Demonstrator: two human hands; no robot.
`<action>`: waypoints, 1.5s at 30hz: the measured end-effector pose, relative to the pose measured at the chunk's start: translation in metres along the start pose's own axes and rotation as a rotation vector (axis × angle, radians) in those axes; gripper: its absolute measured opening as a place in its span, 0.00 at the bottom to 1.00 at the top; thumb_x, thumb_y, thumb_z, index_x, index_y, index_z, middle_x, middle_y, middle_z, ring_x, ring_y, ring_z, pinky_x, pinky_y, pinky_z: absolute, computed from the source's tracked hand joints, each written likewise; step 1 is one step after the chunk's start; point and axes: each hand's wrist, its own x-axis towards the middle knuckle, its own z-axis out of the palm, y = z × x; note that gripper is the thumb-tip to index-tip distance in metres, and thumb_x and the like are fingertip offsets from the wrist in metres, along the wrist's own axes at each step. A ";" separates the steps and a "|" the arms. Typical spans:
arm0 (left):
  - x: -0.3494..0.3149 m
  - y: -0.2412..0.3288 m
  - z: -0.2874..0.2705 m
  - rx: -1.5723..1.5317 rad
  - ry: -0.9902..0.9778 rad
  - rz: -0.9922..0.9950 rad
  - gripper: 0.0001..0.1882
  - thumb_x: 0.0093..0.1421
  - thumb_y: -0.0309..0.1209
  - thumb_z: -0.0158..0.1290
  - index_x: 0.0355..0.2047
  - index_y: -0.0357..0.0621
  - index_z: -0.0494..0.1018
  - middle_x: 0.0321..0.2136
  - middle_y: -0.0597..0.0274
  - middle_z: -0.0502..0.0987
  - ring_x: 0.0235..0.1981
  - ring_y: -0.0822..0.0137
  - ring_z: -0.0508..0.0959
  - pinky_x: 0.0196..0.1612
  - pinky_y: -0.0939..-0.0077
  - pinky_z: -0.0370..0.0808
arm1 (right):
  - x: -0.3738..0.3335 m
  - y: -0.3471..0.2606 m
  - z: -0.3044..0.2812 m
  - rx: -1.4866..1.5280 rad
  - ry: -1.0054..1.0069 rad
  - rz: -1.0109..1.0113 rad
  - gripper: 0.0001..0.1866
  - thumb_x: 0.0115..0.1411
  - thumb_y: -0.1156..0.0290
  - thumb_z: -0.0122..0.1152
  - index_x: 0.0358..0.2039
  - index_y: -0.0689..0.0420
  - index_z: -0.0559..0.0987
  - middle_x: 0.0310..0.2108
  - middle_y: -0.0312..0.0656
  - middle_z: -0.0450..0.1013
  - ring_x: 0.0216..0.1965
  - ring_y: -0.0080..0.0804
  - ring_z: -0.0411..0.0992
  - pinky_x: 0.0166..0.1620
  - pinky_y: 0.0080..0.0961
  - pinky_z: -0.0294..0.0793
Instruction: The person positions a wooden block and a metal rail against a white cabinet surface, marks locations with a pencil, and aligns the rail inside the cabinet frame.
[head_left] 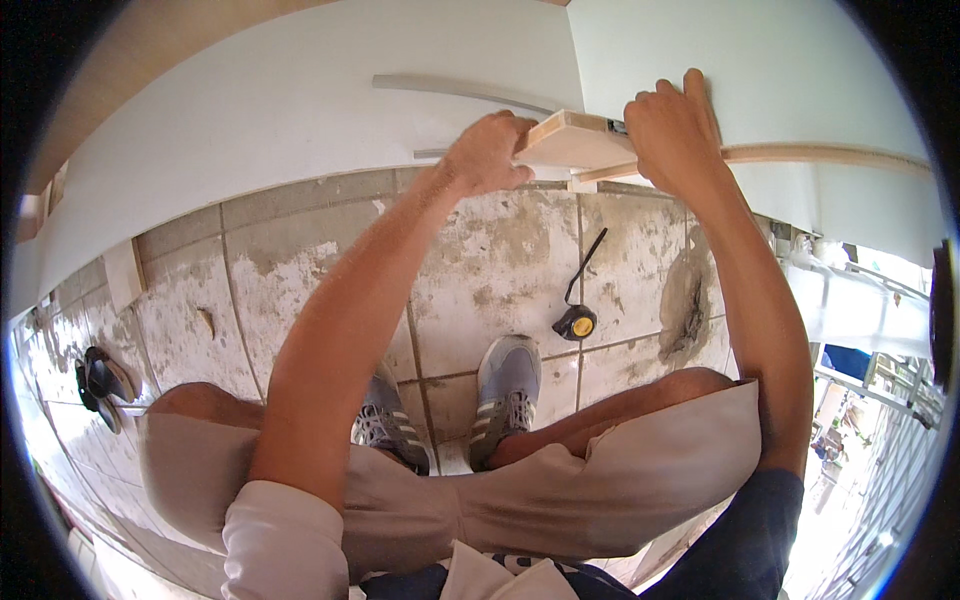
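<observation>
A pale wooden board (575,143), perhaps a small drawer, is held out in front of me against the white cabinet panel (300,100). My left hand (490,152) grips its left end, thumb below and fingers partly hidden behind it. At its right end my right hand (672,130) is curled, one finger raised along the adjoining white panel. A small dark metal fitting (618,127) shows between the board and that hand; the right fingertips are hidden. Grey metal rails (430,86) run along the white panel behind my left hand.
A black and yellow tape measure (578,322) lies on the stained tile floor (480,265), its strap stretched upward. A wooden strip (825,153) extends to the right. Black slippers (104,385) sit at left. My grey shoes (508,390) are between my bent knees. Clear plastic wrapping (850,305) hangs at right.
</observation>
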 end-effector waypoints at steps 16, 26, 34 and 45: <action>0.015 -0.070 -0.128 -0.001 0.297 0.069 0.22 0.51 0.44 0.71 0.33 0.38 0.79 0.26 0.59 0.76 0.26 0.62 0.71 0.33 0.67 0.70 | 0.003 0.002 -0.007 0.076 -0.019 -0.028 0.05 0.52 0.75 0.60 0.24 0.57 0.84 0.31 0.39 0.77 0.43 0.34 0.71 0.52 0.42 0.60; 0.018 -0.098 -0.115 0.206 0.760 -0.287 0.14 0.54 0.37 0.63 0.35 0.41 0.78 0.28 0.60 0.72 0.34 0.61 0.70 0.39 0.64 0.71 | 0.010 0.001 -0.002 0.109 0.007 -0.028 0.03 0.47 0.77 0.62 0.20 0.62 0.78 0.30 0.41 0.70 0.44 0.39 0.68 0.48 0.48 0.60; 0.021 -0.097 -0.118 0.198 0.700 -0.329 0.16 0.51 0.37 0.63 0.37 0.42 0.78 0.31 0.60 0.74 0.36 0.60 0.72 0.41 0.63 0.71 | 0.010 0.004 0.005 0.146 -0.007 -0.014 0.03 0.46 0.80 0.64 0.20 0.63 0.78 0.31 0.42 0.69 0.46 0.40 0.67 0.46 0.50 0.58; 0.020 -0.097 -0.118 0.120 0.757 -0.246 0.20 0.47 0.39 0.61 0.39 0.41 0.77 0.30 0.58 0.73 0.36 0.59 0.71 0.41 0.63 0.71 | 0.011 0.004 -0.008 0.185 -0.133 -0.011 0.07 0.43 0.76 0.65 0.25 0.64 0.82 0.32 0.44 0.70 0.48 0.41 0.67 0.48 0.53 0.58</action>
